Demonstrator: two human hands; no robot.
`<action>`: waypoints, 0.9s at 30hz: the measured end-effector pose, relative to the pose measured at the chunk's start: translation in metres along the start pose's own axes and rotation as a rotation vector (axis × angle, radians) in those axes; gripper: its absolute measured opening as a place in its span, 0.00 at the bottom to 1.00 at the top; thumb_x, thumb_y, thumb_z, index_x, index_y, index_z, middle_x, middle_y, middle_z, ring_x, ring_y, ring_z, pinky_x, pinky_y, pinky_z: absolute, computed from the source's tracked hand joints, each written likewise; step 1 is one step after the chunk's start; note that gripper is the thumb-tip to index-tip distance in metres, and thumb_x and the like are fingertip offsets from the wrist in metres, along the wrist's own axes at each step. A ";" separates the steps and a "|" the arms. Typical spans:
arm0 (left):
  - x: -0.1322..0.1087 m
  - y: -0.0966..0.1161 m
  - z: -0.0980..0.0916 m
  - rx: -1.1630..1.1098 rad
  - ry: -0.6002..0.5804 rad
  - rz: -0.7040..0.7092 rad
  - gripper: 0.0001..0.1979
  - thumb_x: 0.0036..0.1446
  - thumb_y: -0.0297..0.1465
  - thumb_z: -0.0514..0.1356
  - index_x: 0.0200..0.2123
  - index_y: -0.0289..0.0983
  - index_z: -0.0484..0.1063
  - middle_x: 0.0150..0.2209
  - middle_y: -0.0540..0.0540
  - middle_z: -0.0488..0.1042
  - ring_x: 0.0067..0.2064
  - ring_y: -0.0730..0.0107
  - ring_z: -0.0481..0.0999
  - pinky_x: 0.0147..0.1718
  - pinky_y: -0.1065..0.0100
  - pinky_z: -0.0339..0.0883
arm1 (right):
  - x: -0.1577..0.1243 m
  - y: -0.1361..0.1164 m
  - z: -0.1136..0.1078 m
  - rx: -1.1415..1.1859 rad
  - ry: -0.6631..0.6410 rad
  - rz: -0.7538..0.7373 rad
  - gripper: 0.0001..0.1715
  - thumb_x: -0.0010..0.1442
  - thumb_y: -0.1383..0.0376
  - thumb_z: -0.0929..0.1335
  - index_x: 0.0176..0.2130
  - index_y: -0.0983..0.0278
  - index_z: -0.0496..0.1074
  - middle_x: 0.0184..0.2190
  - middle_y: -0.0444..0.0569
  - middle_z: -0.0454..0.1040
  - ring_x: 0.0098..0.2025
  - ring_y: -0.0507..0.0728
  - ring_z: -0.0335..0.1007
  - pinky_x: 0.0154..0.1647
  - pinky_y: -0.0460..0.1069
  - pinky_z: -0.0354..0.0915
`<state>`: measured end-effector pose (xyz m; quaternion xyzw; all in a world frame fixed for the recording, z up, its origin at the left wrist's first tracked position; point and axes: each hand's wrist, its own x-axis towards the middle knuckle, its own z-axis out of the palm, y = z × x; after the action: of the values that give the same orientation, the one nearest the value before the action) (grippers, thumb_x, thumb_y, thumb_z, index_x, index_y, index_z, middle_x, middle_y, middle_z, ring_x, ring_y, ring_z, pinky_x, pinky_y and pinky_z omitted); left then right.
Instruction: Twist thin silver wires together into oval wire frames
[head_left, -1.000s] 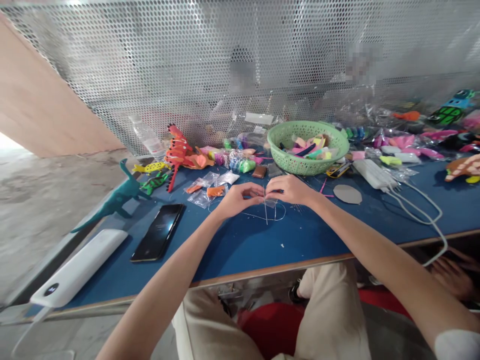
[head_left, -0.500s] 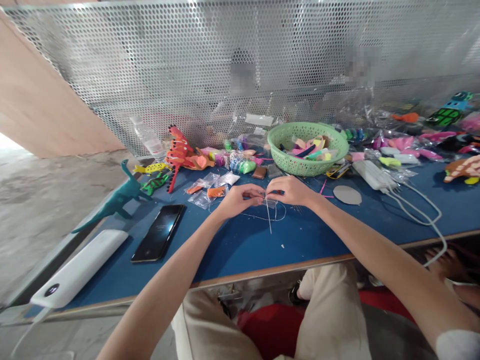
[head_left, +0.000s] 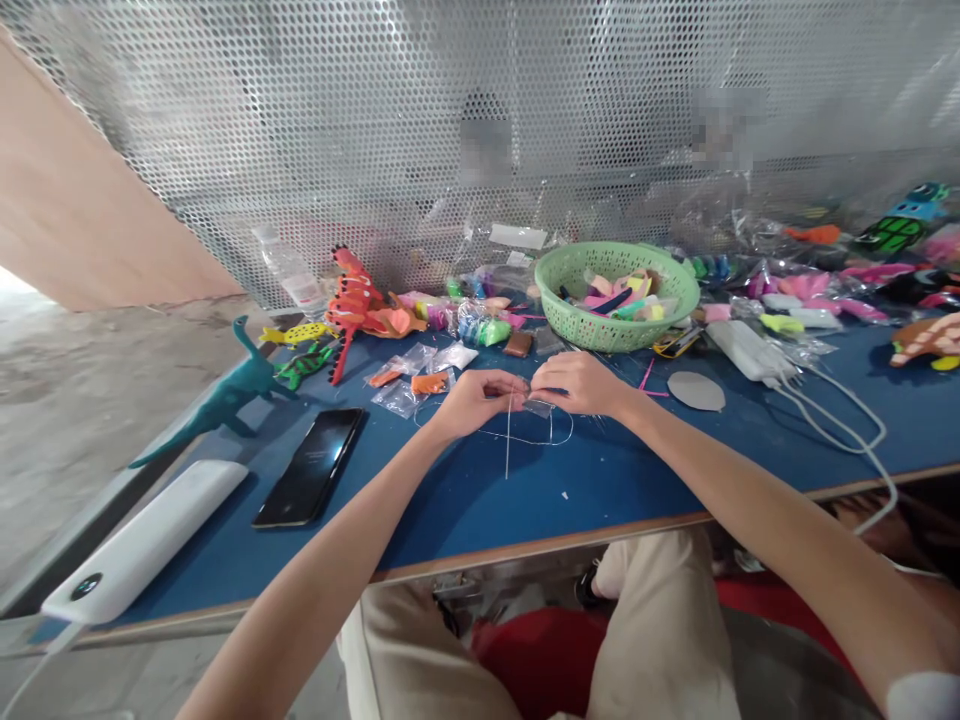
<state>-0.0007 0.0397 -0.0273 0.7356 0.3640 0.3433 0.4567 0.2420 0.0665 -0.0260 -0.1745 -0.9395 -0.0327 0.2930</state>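
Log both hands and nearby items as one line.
left hand: thin pale strand at fingertips; right hand: fingertips close to left's; beyond right hand: green basket; left of hands: black phone

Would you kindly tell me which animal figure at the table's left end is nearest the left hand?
The red figure, with black-tipped points, is nearest the left hand; the yellow figure, green figure and teal dinosaur all sit farther left.
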 end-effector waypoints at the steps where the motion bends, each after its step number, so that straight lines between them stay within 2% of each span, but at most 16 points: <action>1: 0.000 0.001 0.001 0.003 0.007 0.001 0.11 0.56 0.33 0.67 0.41 0.35 0.78 0.36 0.43 0.82 0.38 0.64 0.83 0.45 0.61 0.77 | 0.000 0.000 0.000 -0.005 -0.001 0.004 0.14 0.71 0.58 0.64 0.42 0.61 0.77 0.38 0.47 0.80 0.39 0.56 0.74 0.43 0.52 0.65; 7: -0.001 0.007 0.003 0.061 0.005 0.010 0.07 0.56 0.30 0.65 0.39 0.35 0.79 0.34 0.44 0.82 0.37 0.65 0.83 0.44 0.63 0.76 | 0.001 -0.002 0.000 -0.011 -0.027 0.000 0.16 0.71 0.58 0.63 0.41 0.62 0.77 0.37 0.47 0.80 0.37 0.56 0.71 0.42 0.52 0.62; 15: -0.001 0.006 0.005 0.036 0.032 -0.009 0.08 0.54 0.31 0.66 0.39 0.35 0.78 0.35 0.44 0.82 0.37 0.64 0.83 0.43 0.62 0.77 | 0.001 -0.004 -0.002 -0.022 -0.035 0.035 0.17 0.71 0.56 0.63 0.41 0.61 0.77 0.37 0.48 0.81 0.39 0.57 0.69 0.44 0.53 0.58; 22: -0.002 0.007 0.005 0.080 0.028 0.004 0.08 0.56 0.32 0.66 0.39 0.35 0.78 0.35 0.44 0.82 0.37 0.65 0.83 0.43 0.63 0.77 | 0.002 -0.003 -0.001 0.085 -0.051 0.158 0.14 0.69 0.57 0.66 0.40 0.60 0.78 0.35 0.46 0.81 0.39 0.57 0.70 0.44 0.53 0.57; 27: -0.001 0.008 0.004 0.123 0.045 0.043 0.10 0.58 0.32 0.64 0.43 0.36 0.78 0.35 0.45 0.82 0.38 0.67 0.82 0.43 0.64 0.76 | 0.002 0.000 0.001 0.209 -0.037 0.249 0.12 0.67 0.56 0.67 0.40 0.59 0.78 0.35 0.45 0.81 0.36 0.56 0.70 0.43 0.52 0.59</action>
<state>0.0042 0.0347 -0.0217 0.7622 0.3786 0.3462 0.3947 0.2402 0.0669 -0.0254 -0.2586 -0.9141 0.1050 0.2942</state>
